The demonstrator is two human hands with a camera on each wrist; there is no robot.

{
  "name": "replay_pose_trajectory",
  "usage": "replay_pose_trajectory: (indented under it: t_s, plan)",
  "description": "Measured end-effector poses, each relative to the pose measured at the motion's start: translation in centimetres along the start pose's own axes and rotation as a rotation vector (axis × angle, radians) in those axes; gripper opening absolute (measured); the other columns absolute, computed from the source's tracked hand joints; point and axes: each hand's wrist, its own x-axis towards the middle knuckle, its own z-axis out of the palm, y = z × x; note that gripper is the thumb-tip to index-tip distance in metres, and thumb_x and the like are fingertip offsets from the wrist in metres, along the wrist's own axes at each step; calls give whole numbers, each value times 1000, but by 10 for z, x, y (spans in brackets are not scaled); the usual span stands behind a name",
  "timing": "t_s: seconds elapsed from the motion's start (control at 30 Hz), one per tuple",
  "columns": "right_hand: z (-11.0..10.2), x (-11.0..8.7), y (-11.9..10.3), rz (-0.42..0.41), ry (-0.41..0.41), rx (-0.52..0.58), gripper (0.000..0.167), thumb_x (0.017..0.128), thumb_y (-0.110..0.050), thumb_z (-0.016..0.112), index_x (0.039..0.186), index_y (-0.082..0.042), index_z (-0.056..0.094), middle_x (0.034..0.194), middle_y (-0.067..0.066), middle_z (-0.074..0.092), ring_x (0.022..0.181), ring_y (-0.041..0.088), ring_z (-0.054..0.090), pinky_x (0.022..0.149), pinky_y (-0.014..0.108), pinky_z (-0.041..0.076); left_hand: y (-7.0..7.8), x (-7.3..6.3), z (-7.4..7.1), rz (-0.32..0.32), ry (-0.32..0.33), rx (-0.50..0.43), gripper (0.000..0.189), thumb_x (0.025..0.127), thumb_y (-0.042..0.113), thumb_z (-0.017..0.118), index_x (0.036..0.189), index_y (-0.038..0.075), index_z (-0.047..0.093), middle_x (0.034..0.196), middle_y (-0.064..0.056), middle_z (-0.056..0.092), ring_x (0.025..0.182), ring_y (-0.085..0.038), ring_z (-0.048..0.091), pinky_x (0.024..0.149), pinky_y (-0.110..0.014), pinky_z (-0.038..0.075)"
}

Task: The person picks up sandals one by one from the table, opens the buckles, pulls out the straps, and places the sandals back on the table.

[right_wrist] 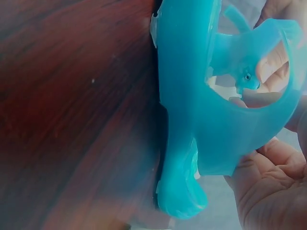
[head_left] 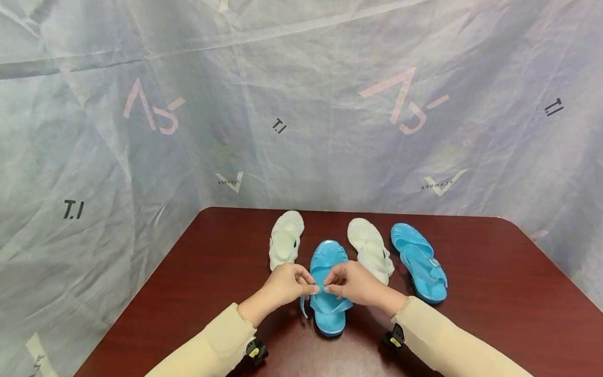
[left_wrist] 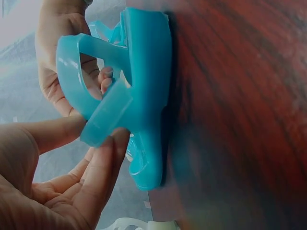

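Note:
A blue jelly sandal (head_left: 331,320) lies sole down on the table, toe pointing away from me. Over its middle my left hand (head_left: 285,285) and right hand (head_left: 360,283) meet, thumbs and fingertips almost together. Each pinches a part of the ankle strap (left_wrist: 72,62), which loops up above the footbed. In the right wrist view a small metal stud (right_wrist: 247,77) shows on the strap, beside the left fingertips. A loose strap end (head_left: 303,306) hangs at the sandal's left side. My right fingers are partly hidden behind the strap in the left wrist view.
A white sandal (head_left: 286,235) lies behind my left hand, another white sandal (head_left: 365,235) behind my right. Farther right is a second blue sandal (head_left: 419,259). All rest on the dark red table (head_left: 212,262), with a grey printed cloth (head_left: 311,104) hanging behind it.

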Motion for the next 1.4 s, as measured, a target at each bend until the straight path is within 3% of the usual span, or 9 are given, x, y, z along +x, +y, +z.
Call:
replay_pose_trajectory:
  t_s: [0.23,0.5,1.2,1.4]
  plan:
    - [-1,-3,4,4,-8,21,11,87,-13,72,91,-3,74,78,3,71,57,8,61,52,22,51,-2,0,3,-13,-10,-15,14,81,22,79,79,12,69,62,0,65,60,-12,60,54,-27,46]
    - [-3,2,-1,22,-11,8,10,88,-12,71,93,-3,74,80,5,72,55,7,60,52,24,52,-2,0,-2,-11,1,-19,14,81,21,78,80,10,70,66,-7,68,59,-11,61,55,-27,48]
    - [-7,-3,0,-8,2,16,10,88,-9,70,92,-1,72,80,9,71,58,7,62,54,22,52,-3,-3,-1,16,28,-4,13,81,20,78,82,10,70,64,1,66,60,-12,63,56,-27,48]
    - [-8,-5,1,7,12,9,8,88,-9,70,91,-2,71,79,4,70,58,6,61,54,22,52,0,-4,-1,10,29,2,12,81,19,78,81,10,70,64,0,66,60,-12,63,56,-27,49]
